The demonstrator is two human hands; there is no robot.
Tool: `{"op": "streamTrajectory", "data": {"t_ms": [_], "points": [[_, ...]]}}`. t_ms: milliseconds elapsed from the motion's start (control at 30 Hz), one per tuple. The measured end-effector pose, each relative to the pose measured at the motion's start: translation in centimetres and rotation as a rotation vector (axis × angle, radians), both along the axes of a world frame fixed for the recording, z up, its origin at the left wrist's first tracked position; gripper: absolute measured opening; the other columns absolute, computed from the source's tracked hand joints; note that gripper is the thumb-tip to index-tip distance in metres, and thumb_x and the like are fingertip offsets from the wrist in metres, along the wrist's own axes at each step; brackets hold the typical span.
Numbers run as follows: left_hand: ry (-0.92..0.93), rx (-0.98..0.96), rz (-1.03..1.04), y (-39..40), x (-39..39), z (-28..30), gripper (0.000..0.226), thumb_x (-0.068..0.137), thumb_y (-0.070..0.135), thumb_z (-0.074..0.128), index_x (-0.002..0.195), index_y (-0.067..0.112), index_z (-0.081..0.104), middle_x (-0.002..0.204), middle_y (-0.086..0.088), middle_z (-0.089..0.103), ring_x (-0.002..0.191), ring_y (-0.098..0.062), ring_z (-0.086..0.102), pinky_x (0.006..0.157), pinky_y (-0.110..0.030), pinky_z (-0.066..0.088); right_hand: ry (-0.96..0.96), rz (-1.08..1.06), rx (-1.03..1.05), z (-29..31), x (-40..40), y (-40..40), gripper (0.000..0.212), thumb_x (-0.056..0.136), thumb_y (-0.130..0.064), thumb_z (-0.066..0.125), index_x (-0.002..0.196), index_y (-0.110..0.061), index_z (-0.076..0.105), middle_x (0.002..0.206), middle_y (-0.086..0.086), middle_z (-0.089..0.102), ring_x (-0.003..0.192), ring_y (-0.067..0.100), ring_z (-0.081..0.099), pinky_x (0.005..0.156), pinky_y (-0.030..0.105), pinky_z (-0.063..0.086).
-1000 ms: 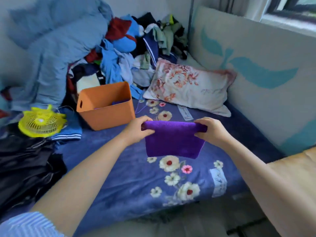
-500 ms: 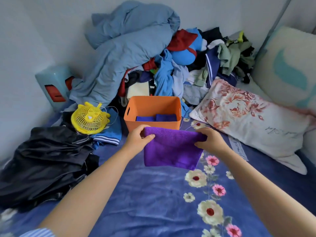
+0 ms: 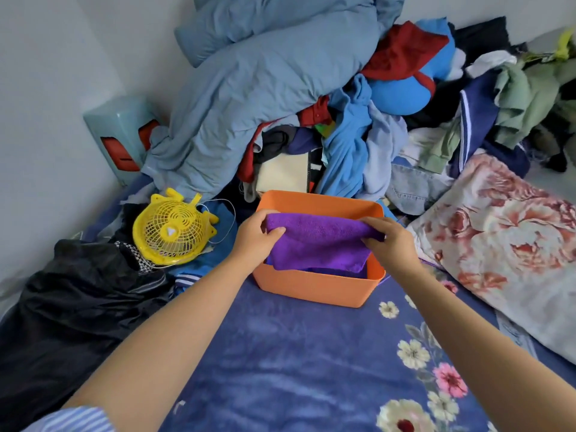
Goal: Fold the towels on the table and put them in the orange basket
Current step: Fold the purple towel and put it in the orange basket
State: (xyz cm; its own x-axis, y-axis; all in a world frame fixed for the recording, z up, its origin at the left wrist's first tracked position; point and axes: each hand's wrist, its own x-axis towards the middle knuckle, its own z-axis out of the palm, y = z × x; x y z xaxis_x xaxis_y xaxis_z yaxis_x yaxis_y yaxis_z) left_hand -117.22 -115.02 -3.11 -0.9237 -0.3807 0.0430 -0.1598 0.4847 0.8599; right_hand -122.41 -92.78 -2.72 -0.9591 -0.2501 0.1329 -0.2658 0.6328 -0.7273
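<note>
Terrycloth, soft and limp: the folded purple towel (image 3: pixel 318 241) looks light and will sag wherever it is unsupported, so its top corners are the sensible hold. The left hand (image 3: pixel 255 232) and right hand (image 3: pixel 386 236) each pinch a corner, fingers clamped on the cloth, and it hangs partly inside the orange basket (image 3: pixel 314 288), over darker folded cloth already there. The basket is smooth, rigid plastic with rounded corners, sitting on a flower-printed blue bedsheet (image 3: pixel 296 353). Beside it lies a yellow fan (image 3: pixel 171 232) with a ribbed plastic grille.

Two bare forearms, blue-and-white striped sleeve (image 3: pixel 74 420) on the left arm, no jewellery visible
</note>
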Motion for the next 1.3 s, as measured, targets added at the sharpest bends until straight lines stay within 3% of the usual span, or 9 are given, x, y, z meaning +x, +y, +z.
{"op": "streamTrajectory", "data": {"t_ms": [233,433,567,767,933,1100,1200,1267,1300], "points": [[-0.045,-0.081,0.130,-3.0,-8.3,-4.7,0.027,0.086,0.010,0.057,0.113,0.007,0.058,0.099,-0.009,0.063,0.086,-0.016,0.054,0.073,-0.020,0.037,-0.073,-0.030,-0.011,-4.8,-7.2,-4.9,0.038,0.081,0.004,0.058,0.119,-0.004,0.059,0.117,0.020,0.059,0.111,0.032,0.053,0.088,0.019,0.031],[-0.249,-0.217,0.171,-4.9,-13.6,-11.7,0.039,0.094,0.016,0.047,0.129,0.001,0.042,0.127,-0.018,0.052,0.117,-0.033,0.050,0.093,-0.035,0.039,-0.304,-0.078,0.000,-12.0,-12.3,-9.2,0.045,0.088,-0.008,0.055,0.131,-0.008,0.044,0.130,0.013,0.052,0.121,0.029,0.047,0.100,0.030,0.035],[-0.404,-0.336,0.155,-5.8,-16.4,-16.4,0.038,0.095,0.015,0.045,0.129,-0.001,0.039,0.129,-0.018,0.050,0.118,-0.034,0.049,0.094,-0.038,0.040,-0.492,-0.181,-0.003,-17.1,-14.6,-11.9,0.049,0.088,-0.011,0.056,0.133,-0.007,0.037,0.123,0.017,0.057,0.111,0.032,0.055,0.085,0.031,0.044],[-0.605,-0.470,0.083,-6.8,-20.1,-22.4,0.038,0.097,0.010,0.036,0.133,-0.002,0.030,0.130,-0.018,0.049,0.118,-0.033,0.050,0.094,-0.041,0.041,-0.662,-0.289,0.009,-23.2,-17.8,-14.2,0.049,0.085,-0.013,0.059,0.127,-0.002,0.036,0.119,0.021,0.055,0.104,0.037,0.058,0.090,0.048,0.049],[-0.623,-0.587,0.029,-7.8,-23.0,-26.4,0.050,0.099,0.010,0.032,0.143,-0.001,0.012,0.134,-0.019,0.045,0.120,-0.033,0.049,0.095,-0.040,0.041,-0.668,-0.320,0.004,-27.3,-20.8,-15.0,0.050,0.083,-0.016,0.063,0.123,-0.001,0.036,0.114,0.022,0.057,0.097,0.039,0.061,0.086,0.048,0.050],[-0.595,-0.730,-0.042,-7.9,-24.6,-28.7,0.050,0.099,0.011,0.029,0.144,-0.003,0.009,0.135,-0.018,0.042,0.121,-0.029,0.047,0.094,-0.034,0.042,-0.652,-0.273,0.045,-29.8,-22.0,-15.3,0.054,0.085,-0.018,0.062,0.129,-0.002,0.035,0.122,0.016,0.054,0.108,0.031,0.055,0.077,0.030,0.041],[-0.452,-0.896,-0.063,-7.8,-23.7,-29.4,0.048,0.091,0.009,0.041,0.138,-0.001,0.034,0.136,-0.015,0.047,0.122,-0.024,0.050,0.096,-0.026,0.043,-0.494,-0.152,0.179,-30.3,-21.7,-15.2,0.057,0.087,-0.015,0.059,0.134,-0.002,0.030,0.133,0.019,0.044,0.117,0.031,0.048,0.082,0.030,0.041],[-0.313,-1.045,-0.143,-7.9,-23.1,-29.3,0.039,0.079,0.010,0.048,0.114,0.007,0.064,0.116,-0.009,0.066,0.106,-0.019,0.064,0.085,-0.025,0.051,-0.299,-0.053,0.309,-30.5,-20.7,-15.1,0.060,0.090,-0.013,0.052,0.141,-0.001,0.023,0.146,0.020,0.028,0.132,0.031,0.033,0.102,0.033,0.036],[-0.287,-1.089,-0.192,-8.0,-22.7,-29.7,0.038,0.077,0.010,0.049,0.112,0.007,0.065,0.117,-0.010,0.065,0.109,-0.020,0.062,0.089,-0.027,0.050,-0.198,0.008,0.379,-30.7,-20.2,-15.2,0.058,0.092,-0.012,0.049,0.142,0.000,0.022,0.149,0.021,0.022,0.138,0.033,0.024,0.111,0.036,0.028]]}}
